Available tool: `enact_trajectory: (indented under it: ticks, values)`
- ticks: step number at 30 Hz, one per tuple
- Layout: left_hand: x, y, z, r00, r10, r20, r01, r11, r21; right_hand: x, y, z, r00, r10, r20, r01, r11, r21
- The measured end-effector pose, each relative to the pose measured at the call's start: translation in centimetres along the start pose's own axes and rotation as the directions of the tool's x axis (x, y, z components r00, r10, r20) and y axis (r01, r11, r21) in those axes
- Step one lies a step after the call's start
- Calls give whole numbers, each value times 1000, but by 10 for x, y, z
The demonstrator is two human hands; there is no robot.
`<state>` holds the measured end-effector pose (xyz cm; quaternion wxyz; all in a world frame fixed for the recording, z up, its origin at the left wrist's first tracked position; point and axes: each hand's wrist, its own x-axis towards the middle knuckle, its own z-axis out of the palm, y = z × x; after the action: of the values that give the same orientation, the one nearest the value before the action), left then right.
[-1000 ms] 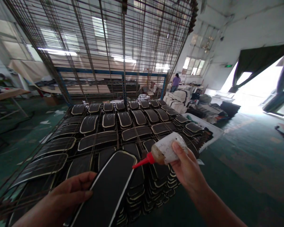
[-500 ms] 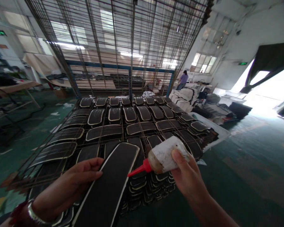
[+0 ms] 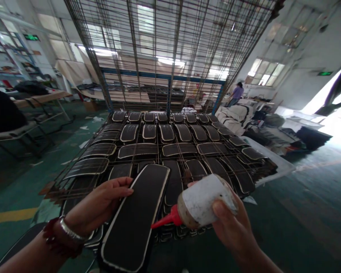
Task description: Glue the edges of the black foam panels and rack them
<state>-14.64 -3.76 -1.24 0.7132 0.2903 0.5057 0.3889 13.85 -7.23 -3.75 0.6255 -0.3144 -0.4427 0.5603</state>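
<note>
A long black padded piece (image 3: 136,216) with rounded ends and a whitish line round its edge lies tilted in front of me. My left hand (image 3: 106,195) is closed on its left edge, thumb and fingers pinching it. Wrapped round a bottle (image 3: 201,201) with a stained white label is my right hand (image 3: 230,216). The bottle is tipped to the left, and its red nozzle (image 3: 167,218) meets the right edge of the black piece. Behind it, many similar black pieces (image 3: 179,149) lie in rows on a wire rack (image 3: 102,163).
More wire racks (image 3: 170,45) stand raised above the rows. A person (image 3: 236,94) in a purple top is at the back right, near white bundles (image 3: 235,113). At the left are a table (image 3: 39,99) and a dark-covered seat (image 3: 5,113).
The nozzle has moved down along the right edge of the black piece. More of that piece's near end shows. The view has turned left.
</note>
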Motion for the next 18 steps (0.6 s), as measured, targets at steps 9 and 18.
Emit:
enact_trajectory:
  ticks: [9,18]
  values:
    - [0,-5,-11,972,86,-221,-116,985,-129,-9,4,-6,993,-33,116,39,998,-44]
    - [-9,-9,-6,928,42,-370,-183,918,-353,-4,4,-9,993,-111,50,110,994,10]
